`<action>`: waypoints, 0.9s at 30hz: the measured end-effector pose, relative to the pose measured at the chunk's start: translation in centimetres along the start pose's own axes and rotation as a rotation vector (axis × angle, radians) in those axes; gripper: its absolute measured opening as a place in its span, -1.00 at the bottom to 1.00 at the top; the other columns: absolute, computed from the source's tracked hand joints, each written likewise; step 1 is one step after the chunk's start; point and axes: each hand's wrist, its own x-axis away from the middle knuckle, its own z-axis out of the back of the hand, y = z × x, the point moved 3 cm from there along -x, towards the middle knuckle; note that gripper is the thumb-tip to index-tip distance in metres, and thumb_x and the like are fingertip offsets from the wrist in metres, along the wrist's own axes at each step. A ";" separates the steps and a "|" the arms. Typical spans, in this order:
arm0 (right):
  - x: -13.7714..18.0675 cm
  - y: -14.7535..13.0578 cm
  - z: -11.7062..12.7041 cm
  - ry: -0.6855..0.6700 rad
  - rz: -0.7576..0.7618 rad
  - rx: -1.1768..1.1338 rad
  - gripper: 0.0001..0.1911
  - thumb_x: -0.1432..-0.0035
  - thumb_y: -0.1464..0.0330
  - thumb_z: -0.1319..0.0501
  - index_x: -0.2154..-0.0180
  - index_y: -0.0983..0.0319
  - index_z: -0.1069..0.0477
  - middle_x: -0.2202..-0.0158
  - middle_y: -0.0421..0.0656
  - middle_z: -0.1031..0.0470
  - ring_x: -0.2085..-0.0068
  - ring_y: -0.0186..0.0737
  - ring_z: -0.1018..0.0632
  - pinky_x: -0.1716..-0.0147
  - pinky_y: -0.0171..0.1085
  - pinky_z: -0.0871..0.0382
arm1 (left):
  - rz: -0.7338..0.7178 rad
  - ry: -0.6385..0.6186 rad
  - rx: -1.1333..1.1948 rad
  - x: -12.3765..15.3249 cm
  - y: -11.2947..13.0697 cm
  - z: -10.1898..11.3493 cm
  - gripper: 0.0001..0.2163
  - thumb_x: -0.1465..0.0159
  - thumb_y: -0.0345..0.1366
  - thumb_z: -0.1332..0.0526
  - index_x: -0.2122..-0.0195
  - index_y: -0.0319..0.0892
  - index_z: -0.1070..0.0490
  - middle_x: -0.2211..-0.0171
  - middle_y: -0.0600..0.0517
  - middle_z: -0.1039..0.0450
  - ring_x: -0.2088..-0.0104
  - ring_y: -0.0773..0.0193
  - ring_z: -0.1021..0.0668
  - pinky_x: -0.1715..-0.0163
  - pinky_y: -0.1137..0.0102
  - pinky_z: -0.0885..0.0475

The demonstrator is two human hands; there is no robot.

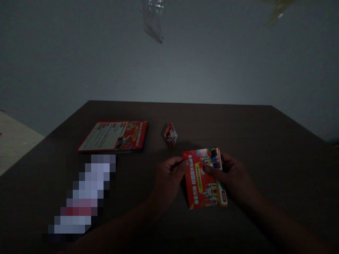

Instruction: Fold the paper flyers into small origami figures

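Note:
Both hands hold a folded red flyer (197, 183) with white and yellow print and cartoon figures, tilted above the dark table. My left hand (169, 174) pinches its left edge, thumb on top. On the right side, my right hand (234, 174) grips it with the thumb lying across the printed face and the fingers behind, mostly hidden. A white strip shows along the flyer's right edge. Beyond my left hand stands a small folded paper piece (171, 134) in red and white. To its left lies a stack of similar red and white flyers (113, 137).
A pixelated, pale oblong object (87, 192) lies at the left front of the dark wooden table (225, 123). Behind the table is a grey wall (212, 63), with a clear plastic bag (154, 21) at the top.

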 end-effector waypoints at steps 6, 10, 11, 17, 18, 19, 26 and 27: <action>0.0 0.1 0.2 0.010 0.007 -0.014 -0.62 0.16 0.29 -0.44 0.25 0.19 -0.41 0.34 -0.16 -0.60 0.42 -0.16 -0.61 0.40 -0.16 -0.54 | 0.007 -0.047 0.011 0.1 0.0 0.0 -0.85 -0.10 -0.28 -0.32 0.34 -0.23 -0.50 0.35 -0.02 -0.59 0.36 0.26 -0.59 0.36 0.43 -0.46; 0.0 0.2 0.2 0.024 0.022 -0.021 -0.62 0.16 0.29 -0.44 0.25 0.19 -0.41 0.33 -0.16 -0.60 0.43 -0.17 -0.60 0.40 -0.15 -0.54 | 0.036 -0.120 0.006 0.2 0.1 -0.3 -0.84 -0.08 -0.33 -0.32 0.30 -0.23 -0.49 0.30 -0.04 -0.59 0.34 0.23 -0.60 0.33 0.39 -0.48; 0.0 0.2 0.2 0.027 0.026 -0.017 -0.61 0.16 0.29 -0.44 0.25 0.19 -0.41 0.33 -0.16 -0.60 0.43 -0.17 -0.60 0.40 -0.15 -0.54 | 0.043 -0.127 0.005 0.2 0.1 -0.4 -0.84 -0.07 -0.34 -0.32 0.30 -0.23 -0.49 0.29 -0.05 -0.59 0.33 0.22 -0.60 0.33 0.38 -0.48; 0.1 -0.1 0.1 0.049 0.030 -0.006 -0.61 0.19 0.28 -0.45 0.27 0.19 -0.42 0.33 -0.15 -0.60 0.42 -0.14 -0.61 0.38 -0.12 -0.53 | 0.033 -0.164 0.054 0.0 0.0 -0.6 -0.79 -0.05 -0.38 -0.33 0.25 -0.23 -0.47 0.21 -0.07 -0.57 0.25 0.17 -0.60 0.23 0.32 -0.49; 0.1 -0.1 0.1 0.047 0.031 -0.004 -0.62 0.19 0.29 -0.45 0.28 0.18 -0.43 0.34 -0.17 -0.60 0.42 -0.14 -0.61 0.38 -0.12 -0.53 | 0.031 -0.163 0.054 0.0 0.0 -0.5 -0.79 -0.05 -0.38 -0.33 0.25 -0.24 -0.47 0.21 -0.07 -0.57 0.24 0.17 -0.60 0.23 0.32 -0.49; 0.2 -0.2 0.0 0.043 0.033 -0.003 -0.63 0.19 0.29 -0.44 0.28 0.17 -0.43 0.35 -0.18 -0.60 0.42 -0.14 -0.61 0.38 -0.12 -0.53 | 0.032 -0.160 0.051 0.0 -0.1 -0.5 -0.78 -0.06 -0.37 -0.33 0.24 -0.24 -0.47 0.21 -0.07 -0.57 0.24 0.16 -0.60 0.24 0.32 -0.49; 0.3 0.0 -0.1 -0.034 0.034 0.079 -0.65 0.16 0.30 -0.43 0.28 0.17 -0.41 0.31 -0.17 -0.61 0.38 -0.16 -0.61 0.38 -0.18 -0.52 | 0.007 -0.183 0.079 -0.2 -0.6 -0.3 -0.74 -0.09 -0.35 -0.33 0.18 -0.24 -0.42 0.16 -0.11 -0.55 0.19 0.11 -0.59 0.19 0.25 -0.49; 0.3 0.0 -0.2 -0.027 0.033 0.100 -0.64 0.17 0.31 -0.43 0.28 0.18 -0.41 0.31 -0.17 -0.61 0.39 -0.16 -0.61 0.39 -0.19 -0.52 | 0.010 -0.182 0.081 -0.2 -0.6 -0.3 -0.73 -0.08 -0.35 -0.33 0.18 -0.24 -0.41 0.16 -0.12 -0.55 0.19 0.10 -0.59 0.19 0.24 -0.49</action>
